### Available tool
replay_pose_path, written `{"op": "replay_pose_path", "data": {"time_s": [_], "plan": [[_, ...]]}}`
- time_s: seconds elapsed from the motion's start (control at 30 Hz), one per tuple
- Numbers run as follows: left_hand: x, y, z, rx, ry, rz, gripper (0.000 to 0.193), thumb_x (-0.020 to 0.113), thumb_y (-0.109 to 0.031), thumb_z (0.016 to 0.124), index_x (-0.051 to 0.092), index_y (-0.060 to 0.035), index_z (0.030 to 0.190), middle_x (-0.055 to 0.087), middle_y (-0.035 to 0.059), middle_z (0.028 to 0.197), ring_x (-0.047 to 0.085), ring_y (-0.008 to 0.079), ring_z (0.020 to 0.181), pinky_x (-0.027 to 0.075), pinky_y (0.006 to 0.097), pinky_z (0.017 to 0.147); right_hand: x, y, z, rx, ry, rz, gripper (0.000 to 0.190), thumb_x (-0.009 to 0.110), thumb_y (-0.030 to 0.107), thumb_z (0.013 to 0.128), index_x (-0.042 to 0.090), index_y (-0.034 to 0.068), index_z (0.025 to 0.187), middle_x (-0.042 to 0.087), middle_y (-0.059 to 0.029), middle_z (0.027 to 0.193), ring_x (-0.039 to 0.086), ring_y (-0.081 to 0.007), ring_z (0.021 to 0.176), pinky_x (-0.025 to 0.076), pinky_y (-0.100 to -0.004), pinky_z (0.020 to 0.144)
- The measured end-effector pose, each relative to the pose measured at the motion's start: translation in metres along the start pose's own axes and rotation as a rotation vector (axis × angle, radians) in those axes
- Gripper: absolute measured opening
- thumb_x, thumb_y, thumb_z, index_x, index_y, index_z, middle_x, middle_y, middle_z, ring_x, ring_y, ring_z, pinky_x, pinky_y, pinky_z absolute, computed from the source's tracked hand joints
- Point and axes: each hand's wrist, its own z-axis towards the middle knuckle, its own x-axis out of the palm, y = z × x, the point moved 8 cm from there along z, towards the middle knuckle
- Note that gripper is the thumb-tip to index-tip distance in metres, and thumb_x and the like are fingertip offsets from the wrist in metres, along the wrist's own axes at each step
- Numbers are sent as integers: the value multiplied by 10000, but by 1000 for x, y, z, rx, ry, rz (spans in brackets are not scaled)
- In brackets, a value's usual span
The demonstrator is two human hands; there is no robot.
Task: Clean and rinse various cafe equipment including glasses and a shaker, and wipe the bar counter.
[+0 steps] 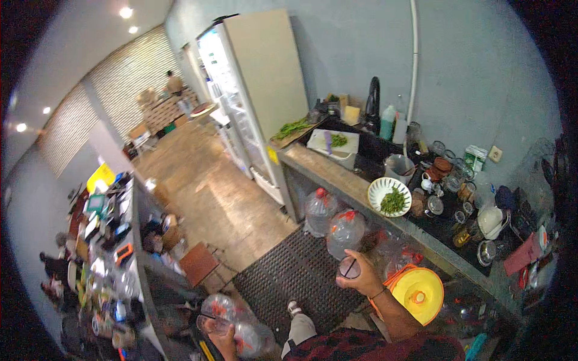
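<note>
My right hand [366,279] is closed around a clear drinking glass [349,267] with a thin dark straw or stirrer across its mouth. It is held over the black rubber mat, left of a yellow round lid [417,295] with an orange rim. At the lower left, my left hand [222,339] grips another clear glass [211,323], also crossed by a thin dark stick. Large clear plastic water bottles [250,336] lie close beside that hand. What the glasses contain cannot be told.
On the right counter stand a white bowl of chopped greens [377,194], a white cutting board [316,141], jars and a kettle [490,222]. Big bottles [345,234] stand below. A cluttered counter [135,252] runs along the left; a stool [198,264] and distant person [174,85] are beyond.
</note>
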Motion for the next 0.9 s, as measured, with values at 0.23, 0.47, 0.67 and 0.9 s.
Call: {"op": "replay_pose_path", "data": {"time_s": [0.23, 0.47, 0.67, 0.9], "plan": [[176, 38, 198, 51, 310, 212, 689, 856, -233, 667, 451, -3, 1175, 459, 67, 1066, 452, 197, 1000, 390, 334, 896, -19, -51, 107, 202, -352, -164, 796, 854, 240, 624, 481, 64, 1306, 588, -134, 1180, 566, -274, 1094, 429, -381, 967], [404, 33, 316, -20, 727, -136, 613, 848, -196, 687, 501, 11, 1148, 519, 87, 1083, 504, 208, 1018, 418, 341, 897, -60, -57, 253, 148, -706, -225, 748, 832, 190, 644, 494, 38, 1293, 586, -125, 1131, 567, -256, 1048, 437, -360, 939], [546, -6, 347, -53, 854, -408, 746, 853, -218, 689, 422, 11, 1253, 552, 112, 1115, 577, 250, 1038, 465, 392, 912, -134, -147, 428, 95, -726, -294, 659, 798, 180, 657, 527, 49, 1243, 592, -147, 1085, 584, -299, 1038, 463, -363, 906], [604, 67, 422, -51, 746, -355, 876, 869, -220, 650, 341, -45, 1327, 554, 154, 1158, 560, 278, 1059, 476, 418, 913, -199, -317, 609, 159, -736, -412, 609, 814, 235, 655, 563, 41, 1174, 603, -157, 1136, 592, -307, 1032, 483, -375, 885]]}}
